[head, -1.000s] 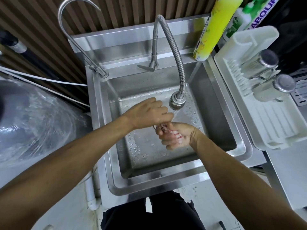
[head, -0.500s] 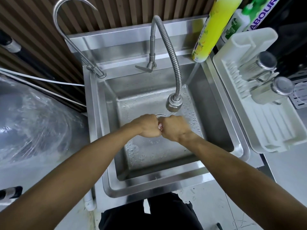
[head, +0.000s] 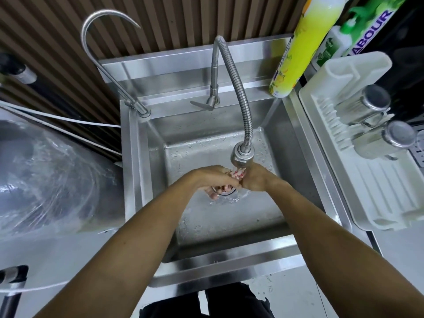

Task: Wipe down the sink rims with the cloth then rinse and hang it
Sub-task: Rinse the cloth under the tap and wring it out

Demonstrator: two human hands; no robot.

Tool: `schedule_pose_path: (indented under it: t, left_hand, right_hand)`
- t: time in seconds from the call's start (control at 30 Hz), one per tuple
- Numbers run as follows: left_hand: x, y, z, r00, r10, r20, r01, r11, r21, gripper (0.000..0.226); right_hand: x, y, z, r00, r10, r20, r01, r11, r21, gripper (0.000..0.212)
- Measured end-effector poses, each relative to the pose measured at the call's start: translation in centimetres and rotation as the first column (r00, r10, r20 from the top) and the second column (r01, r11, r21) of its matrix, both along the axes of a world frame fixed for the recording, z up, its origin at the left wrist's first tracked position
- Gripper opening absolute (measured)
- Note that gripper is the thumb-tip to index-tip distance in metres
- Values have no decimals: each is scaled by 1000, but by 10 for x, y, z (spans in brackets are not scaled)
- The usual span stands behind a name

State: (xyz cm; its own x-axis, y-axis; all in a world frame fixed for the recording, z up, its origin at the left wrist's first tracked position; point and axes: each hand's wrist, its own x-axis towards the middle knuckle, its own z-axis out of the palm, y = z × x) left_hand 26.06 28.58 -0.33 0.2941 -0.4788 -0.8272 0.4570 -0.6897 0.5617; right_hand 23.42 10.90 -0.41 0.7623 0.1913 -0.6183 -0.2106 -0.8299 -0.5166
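Rinsing step: both hands, left (head: 213,180) and right (head: 254,179), gripped the patterned cloth (head: 237,174) under the spray head (head: 241,156), at six o'clock of it; wringing and hanging would come next.

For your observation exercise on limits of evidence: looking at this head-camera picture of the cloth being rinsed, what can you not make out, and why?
- Cloth, head view: only red-patterned scraps show; the left hand and right hand cover the rest.
- Drain: mostly hidden under the hands.
- Yellow bottle: top cut off by the picture's upper edge.
- Green label: its word is cut short by the edge.
- Any hanging place: none in view.
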Motion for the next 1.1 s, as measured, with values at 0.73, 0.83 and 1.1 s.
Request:
schedule_pose_path:
  t: [0.73, 0.83, 1.1]
  left_hand:
    - [80, 24, 55, 718, 499, 486, -523, 847, -97, 49]
    - [37, 32, 44, 850, 311, 424, -336, 942, -16, 48]
    - [-44, 54, 38, 919, 141, -367, -277, 896, -348, 107]
  right_hand:
    - [-19, 7, 18, 893, -327, -308, 445, 742, 501, 18]
    - [-25, 19, 21, 998, -37, -52, 54, 917, 396, 29]
    - [-61, 28, 42, 106, 514, 851, -498, 768, -402, 37]
